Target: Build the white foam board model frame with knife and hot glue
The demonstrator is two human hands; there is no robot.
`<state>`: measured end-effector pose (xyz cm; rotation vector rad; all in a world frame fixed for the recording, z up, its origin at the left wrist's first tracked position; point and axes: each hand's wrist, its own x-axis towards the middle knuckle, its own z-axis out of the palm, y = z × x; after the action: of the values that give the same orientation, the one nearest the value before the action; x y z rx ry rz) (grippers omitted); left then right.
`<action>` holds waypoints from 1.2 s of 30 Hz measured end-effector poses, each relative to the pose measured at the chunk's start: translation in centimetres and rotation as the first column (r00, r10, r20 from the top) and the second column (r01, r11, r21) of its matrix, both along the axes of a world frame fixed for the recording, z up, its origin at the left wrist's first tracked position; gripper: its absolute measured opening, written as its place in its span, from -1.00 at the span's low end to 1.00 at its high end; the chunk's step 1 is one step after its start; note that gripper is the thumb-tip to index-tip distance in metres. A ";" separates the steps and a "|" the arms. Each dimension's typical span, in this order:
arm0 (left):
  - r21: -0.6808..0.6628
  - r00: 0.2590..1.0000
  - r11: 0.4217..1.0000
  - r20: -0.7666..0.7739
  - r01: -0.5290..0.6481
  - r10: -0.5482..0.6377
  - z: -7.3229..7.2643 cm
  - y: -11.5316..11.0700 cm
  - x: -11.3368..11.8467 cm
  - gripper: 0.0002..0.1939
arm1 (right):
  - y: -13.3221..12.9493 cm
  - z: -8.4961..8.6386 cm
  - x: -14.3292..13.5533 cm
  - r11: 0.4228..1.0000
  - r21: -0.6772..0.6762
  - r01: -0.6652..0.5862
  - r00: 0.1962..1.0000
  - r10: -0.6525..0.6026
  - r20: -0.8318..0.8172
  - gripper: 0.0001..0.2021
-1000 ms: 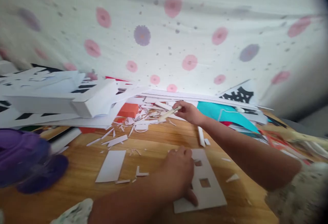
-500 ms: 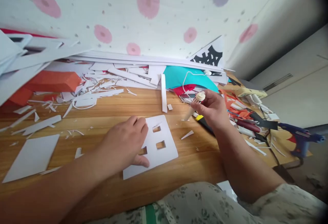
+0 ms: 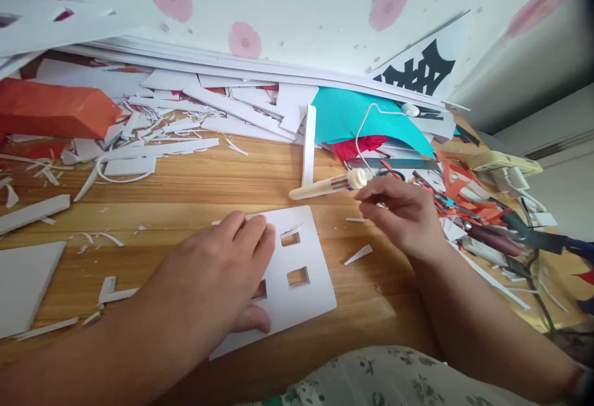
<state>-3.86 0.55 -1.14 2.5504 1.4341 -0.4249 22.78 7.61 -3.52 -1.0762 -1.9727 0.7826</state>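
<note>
My left hand (image 3: 218,270) presses down on a white card (image 3: 310,307) with square windows cut in it. Its fingers lie curled on the card with the thumb apart, covering the left part. A cream multicolour pen (image 3: 320,188) lies tilted beyond the card, its tip by a narrow white strip (image 3: 309,146). Beside the pen's top end is my right hand (image 3: 403,214), its thumb and fingers drawn together. Whether something is inside that hand is hidden. A small pointed white scrap (image 3: 358,254) lies between the card and my right forearm.
White offcuts (image 3: 176,124) and an orange block (image 3: 55,109) fill the back left. Turquoise sheet (image 3: 366,124), red crepe paper (image 3: 359,146) and a white cord lie behind my right hand. Orange scraps, tools and a blue glue gun (image 3: 580,248) crowd the right.
The pen, earlier held upright in my right hand, now lies over to the left, out of the fingers. My left hand stays on the card. The view has shifted and come nearer.
</note>
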 end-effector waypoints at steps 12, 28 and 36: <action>-0.104 0.998 0.994 0.044 -0.029 0.033 0.7 0.6 0.6 -0.19 | 1.0 -2.0 -4.3 0.953 0.066 -0.294 0.946 0.281 0.159 -0.55; 0.055 0.991 0.997 0.121 0.057 -0.063 -1.2 0.0 -0.4 -0.15 | 2.0 1.2 -5.9 0.975 0.167 -0.144 0.975 0.168 -0.142 -0.88; -0.084 0.996 0.996 0.081 0.041 -0.034 -0.2 0.1 0.0 -0.12 | -1.1 -1.8 -6.2 0.886 0.233 -0.402 0.908 0.352 0.227 -0.79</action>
<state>-3.88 0.67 -1.38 2.5004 1.3130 -0.3779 16.58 6.55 -5.29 -0.6182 -2.4056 0.5960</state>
